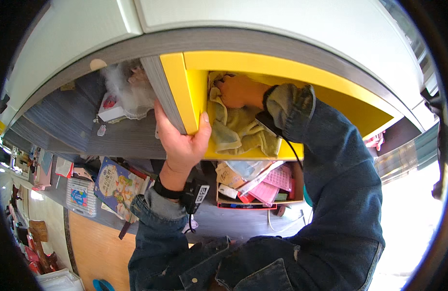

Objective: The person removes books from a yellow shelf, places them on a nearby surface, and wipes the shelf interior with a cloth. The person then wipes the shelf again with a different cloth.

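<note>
My left hand [182, 143] grips the front edge of an upright divider [174, 91]. Its thumb rests on the yellow side and its fingers on the grey wood-grain side. Inside the yellow cubby [245, 60], my right hand [240, 91] holds a yellowish-grey towel [231, 127] against the back left corner. Some of its fingertips are hidden in the cloth. The rest of the towel spreads crumpled over the cubby floor, under my right wrist. Black wrist-worn devices with cables sit on both wrists.
The grey shelf [125, 136] on the left holds a white box [110, 107] and a translucent plastic bag [127, 87]. Below stand an open cardboard box [260, 185] of papers, an illustrated book [118, 185] and a case of markers [81, 196]. White cabinet doors [274, 18] close in above.
</note>
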The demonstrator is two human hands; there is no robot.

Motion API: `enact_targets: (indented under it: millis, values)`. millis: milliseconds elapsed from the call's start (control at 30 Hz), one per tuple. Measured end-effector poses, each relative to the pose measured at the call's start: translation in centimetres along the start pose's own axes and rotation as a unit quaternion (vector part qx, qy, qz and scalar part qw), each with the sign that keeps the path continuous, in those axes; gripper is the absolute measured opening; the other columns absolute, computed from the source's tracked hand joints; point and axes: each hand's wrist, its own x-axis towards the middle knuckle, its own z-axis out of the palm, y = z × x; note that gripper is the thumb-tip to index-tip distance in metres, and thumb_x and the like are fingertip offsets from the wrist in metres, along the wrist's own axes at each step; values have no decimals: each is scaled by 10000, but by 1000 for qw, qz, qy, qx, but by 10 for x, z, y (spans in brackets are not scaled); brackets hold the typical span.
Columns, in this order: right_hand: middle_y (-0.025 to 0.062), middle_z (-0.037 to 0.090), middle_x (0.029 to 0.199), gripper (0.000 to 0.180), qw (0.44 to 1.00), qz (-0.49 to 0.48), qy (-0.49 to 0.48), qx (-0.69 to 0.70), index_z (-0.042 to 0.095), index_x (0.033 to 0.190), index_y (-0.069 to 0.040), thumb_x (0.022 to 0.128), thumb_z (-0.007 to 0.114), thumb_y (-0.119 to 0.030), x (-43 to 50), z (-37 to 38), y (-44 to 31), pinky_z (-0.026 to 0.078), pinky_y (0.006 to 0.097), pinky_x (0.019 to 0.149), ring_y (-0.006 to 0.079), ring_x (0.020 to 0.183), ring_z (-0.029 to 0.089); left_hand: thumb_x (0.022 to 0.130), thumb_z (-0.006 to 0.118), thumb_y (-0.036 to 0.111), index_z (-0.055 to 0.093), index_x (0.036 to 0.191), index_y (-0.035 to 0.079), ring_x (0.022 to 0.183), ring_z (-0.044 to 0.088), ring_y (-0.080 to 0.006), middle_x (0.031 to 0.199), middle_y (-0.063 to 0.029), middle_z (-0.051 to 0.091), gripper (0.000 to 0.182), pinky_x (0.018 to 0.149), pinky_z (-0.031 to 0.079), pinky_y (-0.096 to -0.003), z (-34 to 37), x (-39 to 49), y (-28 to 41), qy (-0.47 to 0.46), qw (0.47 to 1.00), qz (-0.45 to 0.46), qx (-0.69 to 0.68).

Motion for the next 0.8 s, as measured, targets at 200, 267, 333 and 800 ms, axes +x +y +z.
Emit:
enact_targets:
  millis: [200,267,333,800]
  values:
    - [260,663,1094,427,999,1,-17,-33,618,1187,-4,833,528,-225,48,2,17,507,503,870,411,1012,639,786,706,63,317,1363,-94,1051,557,-278,1167,-190,507,713,920,456,-374,-1,2,-3,-9,1000,13,-7]
    - [259,678,1063,416,999,18,-19,-37,625,1170,-2,820,538,-210,41,8,22,516,508,846,414,980,653,784,708,67,317,1365,-101,1068,552,-288,1185,-199,503,720,934,450,-382,-1,0,-2,-12,1000,2,-16]
    - [251,695,1010,410,999,33,4,-39,642,1151,8,790,565,-171,26,12,31,528,517,799,431,908,669,780,709,69,313,1375,-110,1084,550,-304,1208,-212,499,736,953,443,-394,-2,1,-2,-12,1000,-2,1]
    - [267,691,1007,325,986,-40,154,-43,704,1015,19,790,570,-174,24,5,20,526,503,846,410,966,666,771,706,70,311,1397,-114,1174,526,-347,1287,-254,474,762,1025,399,-421,0,0,-5,1,1000,3,5]
